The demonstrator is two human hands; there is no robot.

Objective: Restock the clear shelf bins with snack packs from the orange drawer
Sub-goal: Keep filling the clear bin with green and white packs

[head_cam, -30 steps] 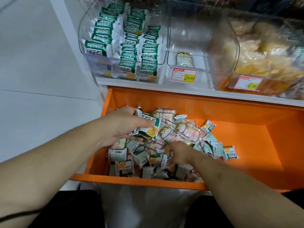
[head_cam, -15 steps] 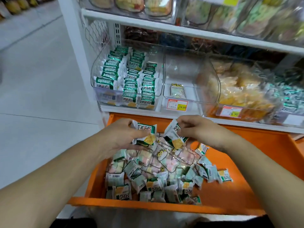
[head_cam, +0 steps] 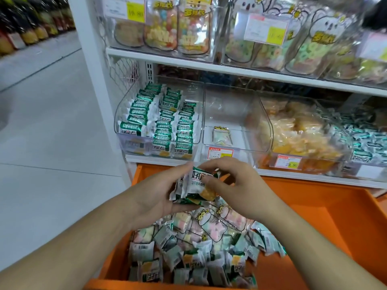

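Above the orange drawer (head_cam: 314,216), a small stack of green-and-white snack packs (head_cam: 194,186) is held between both hands. It is cradled from below by the curled fingers of the left hand (head_cam: 155,193), while its top edge is pinched by the right hand (head_cam: 236,185). Loose packs (head_cam: 188,254) are heaped in the drawer. Just behind, the left clear bin (head_cam: 125,126) is filled with matching packs; only one pastel pack (head_cam: 222,136) is seen in the middle bin (head_cam: 259,114).

orange drawer (head_cam: 326,216) cut off below, far-right bin (head_cam: 364,141) blurred (contents unclear)
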